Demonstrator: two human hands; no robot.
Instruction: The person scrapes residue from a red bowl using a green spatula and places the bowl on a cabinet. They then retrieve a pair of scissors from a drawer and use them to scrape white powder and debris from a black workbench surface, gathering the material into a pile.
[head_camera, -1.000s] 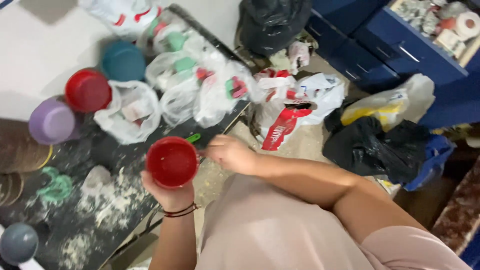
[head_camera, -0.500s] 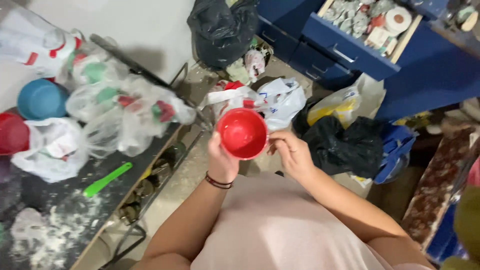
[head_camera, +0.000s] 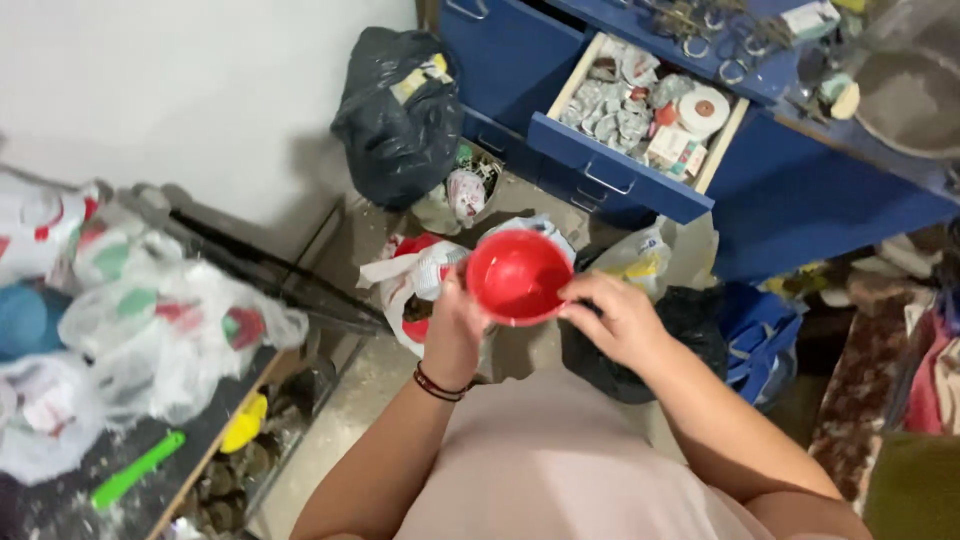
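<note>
A small red bowl (head_camera: 517, 276) is held in front of me, its hollow facing up and empty. My left hand (head_camera: 452, 325) grips its left rim; a dark bracelet sits on that wrist. My right hand (head_camera: 615, 318) closes on the bowl's right rim. Below the bowl, on the floor, lie a white and red plastic bag (head_camera: 420, 280) and a black bag (head_camera: 690, 325).
A dusty black table (head_camera: 150, 470) at left carries knotted plastic bags (head_camera: 170, 330), a blue bowl (head_camera: 25, 320) and a green tool (head_camera: 135, 468). A blue cabinet (head_camera: 800, 190) with an open, cluttered drawer (head_camera: 625, 180) stands ahead. A full black rubbish bag (head_camera: 395, 115) leans against the wall.
I have turned right, away from the table toward the blue cabinet. The red bowl came along, and my right hand has moved onto its rim.
</note>
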